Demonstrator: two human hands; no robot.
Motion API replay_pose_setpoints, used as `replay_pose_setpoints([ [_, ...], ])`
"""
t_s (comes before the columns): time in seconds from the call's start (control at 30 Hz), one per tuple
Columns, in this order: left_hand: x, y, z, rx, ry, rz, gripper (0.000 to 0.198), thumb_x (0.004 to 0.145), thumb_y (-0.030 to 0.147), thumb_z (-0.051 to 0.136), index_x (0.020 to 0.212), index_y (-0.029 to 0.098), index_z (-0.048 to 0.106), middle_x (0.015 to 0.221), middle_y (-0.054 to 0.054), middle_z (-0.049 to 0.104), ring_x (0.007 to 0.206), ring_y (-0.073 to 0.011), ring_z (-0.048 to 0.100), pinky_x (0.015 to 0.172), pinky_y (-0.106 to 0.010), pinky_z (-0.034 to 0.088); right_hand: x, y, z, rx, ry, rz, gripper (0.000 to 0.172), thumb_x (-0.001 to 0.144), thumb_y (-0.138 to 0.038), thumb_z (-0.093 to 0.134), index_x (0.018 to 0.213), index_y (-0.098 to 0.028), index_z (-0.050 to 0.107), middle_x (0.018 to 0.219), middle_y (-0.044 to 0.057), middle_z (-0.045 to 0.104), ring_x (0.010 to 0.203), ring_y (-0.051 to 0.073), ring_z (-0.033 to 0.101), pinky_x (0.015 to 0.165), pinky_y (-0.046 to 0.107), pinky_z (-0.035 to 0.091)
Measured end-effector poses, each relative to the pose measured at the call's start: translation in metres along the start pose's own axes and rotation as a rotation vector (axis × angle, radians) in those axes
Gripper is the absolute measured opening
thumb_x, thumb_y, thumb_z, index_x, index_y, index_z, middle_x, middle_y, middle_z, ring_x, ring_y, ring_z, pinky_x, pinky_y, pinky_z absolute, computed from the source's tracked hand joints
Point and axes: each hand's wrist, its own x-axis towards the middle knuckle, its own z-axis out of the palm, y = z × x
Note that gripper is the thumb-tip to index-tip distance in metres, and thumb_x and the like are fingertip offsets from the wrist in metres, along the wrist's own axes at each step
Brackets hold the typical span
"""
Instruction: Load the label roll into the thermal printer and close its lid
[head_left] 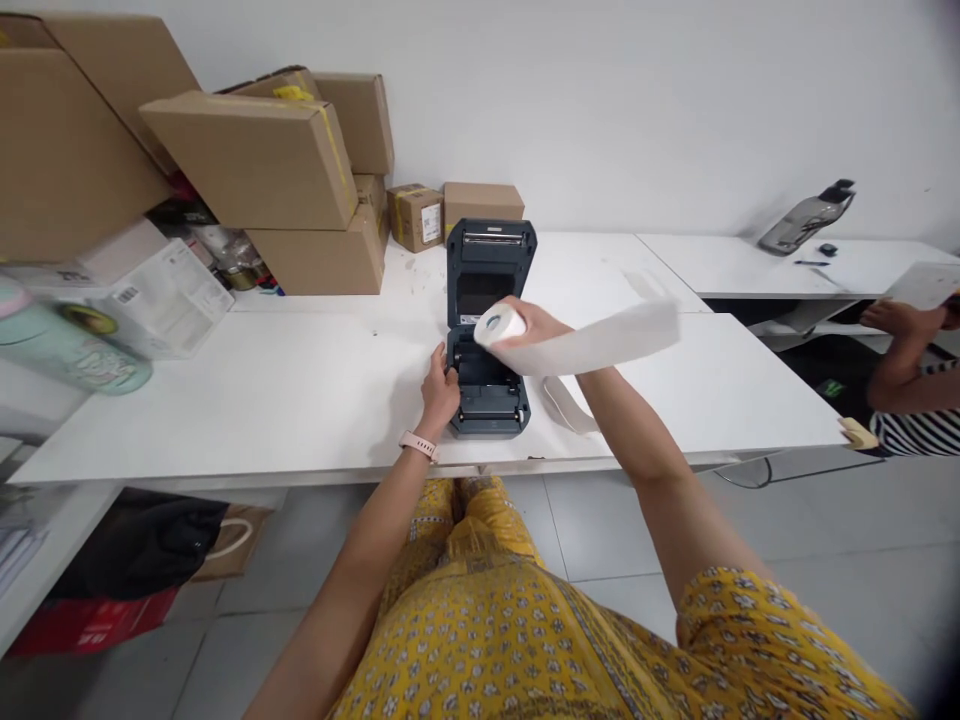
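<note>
A dark grey label printer (487,425) stands on the white table with its lid (493,260) raised and its inside exposed. My left hand (439,388) grips the printer's left side, fingers over the edge. Above the open bay, my right hand (534,325) holds a white paper roll (498,325), its hollow core turned toward the left. A loose strip (622,338) trails from the roll to the right, slightly blurred. Another curl of white paper strip (564,408) rests on the table just right of the printer.
Cardboard boxes (247,165) are stacked at the back left, with a mint-green bottle (75,340) before them. A clear bottle (806,220) stands at the back right. At the far right, another person's hand (889,315) is near a white sheet (921,287).
</note>
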Motion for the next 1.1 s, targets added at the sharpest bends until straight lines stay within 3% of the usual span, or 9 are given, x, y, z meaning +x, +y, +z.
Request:
replay_pose_setpoints([
  [0.13,-0.001,0.003,0.001,0.01,0.003,-0.014,0.064,0.092,0.014,0.052,0.155,0.024,0.046,0.15,-0.011,0.065,0.141,-0.031,0.059,0.123,-0.055,0.039,0.017,-0.011,0.03,-0.305,-0.299,0.047,0.074,0.061,-0.058,0.089,0.12,-0.022,0.064,0.117,0.01,0.074,0.106,0.034,0.069,0.093,0.045,0.054],
  [0.37,-0.003,0.008,0.0,0.024,0.003,-0.048,0.065,0.091,0.013,0.052,0.155,0.024,0.046,0.149,-0.01,0.065,0.143,-0.0307,0.058,0.123,-0.053,0.04,0.028,0.006,0.051,-0.501,-0.531,0.166,0.083,0.071,-0.073,0.08,0.133,-0.022,0.061,0.133,0.016,0.071,0.118,0.043,0.068,0.097,0.051,0.053],
  [0.47,-0.003,0.006,0.0,0.019,0.004,-0.04,0.065,0.091,0.013,0.053,0.154,0.026,0.047,0.149,-0.009,0.065,0.142,-0.0308,0.058,0.124,-0.054,0.039,0.028,0.014,0.058,-0.564,-0.556,0.161,0.079,0.082,-0.074,0.07,0.14,-0.022,0.058,0.143,0.017,0.067,0.128,0.044,0.065,0.103,0.051,0.052],
  [0.7,-0.003,0.008,-0.001,0.05,-0.002,0.013,0.059,0.092,0.011,0.048,0.148,0.025,0.058,0.15,-0.007,0.065,0.143,-0.0309,0.057,0.124,-0.053,0.039,0.006,0.015,0.078,-0.692,-0.386,0.071,0.082,0.097,-0.061,0.059,0.16,-0.011,0.039,0.161,0.025,0.048,0.146,0.046,0.051,0.117,0.059,0.042],
  [0.83,-0.005,0.012,-0.003,0.065,-0.017,0.06,0.057,0.093,0.012,0.045,0.146,0.027,0.061,0.152,-0.002,0.063,0.144,-0.0265,0.056,0.126,-0.047,0.039,-0.04,0.006,0.095,-0.716,-0.172,-0.019,0.064,0.108,-0.047,0.043,0.16,-0.01,0.042,0.169,0.022,0.038,0.157,0.038,0.038,0.124,0.057,0.038],
  [0.97,-0.006,0.013,-0.004,0.079,-0.028,0.072,0.058,0.094,0.013,0.043,0.148,0.024,0.059,0.155,-0.004,0.061,0.146,-0.0253,0.055,0.126,-0.045,0.038,-0.098,-0.006,0.12,-0.712,-0.037,-0.072,0.055,0.111,-0.042,0.036,0.154,-0.013,0.053,0.164,0.018,0.047,0.154,0.032,0.044,0.126,0.053,0.039],
  [1.1,-0.004,0.011,-0.003,0.058,-0.03,0.093,0.057,0.094,0.014,0.044,0.148,0.02,0.06,0.157,-0.007,0.059,0.149,-0.0258,0.051,0.129,-0.044,0.035,-0.14,-0.022,0.147,-0.712,0.106,-0.096,0.052,0.111,-0.037,0.038,0.155,-0.014,0.052,0.164,0.016,0.048,0.154,0.031,0.045,0.126,0.054,0.04],
])
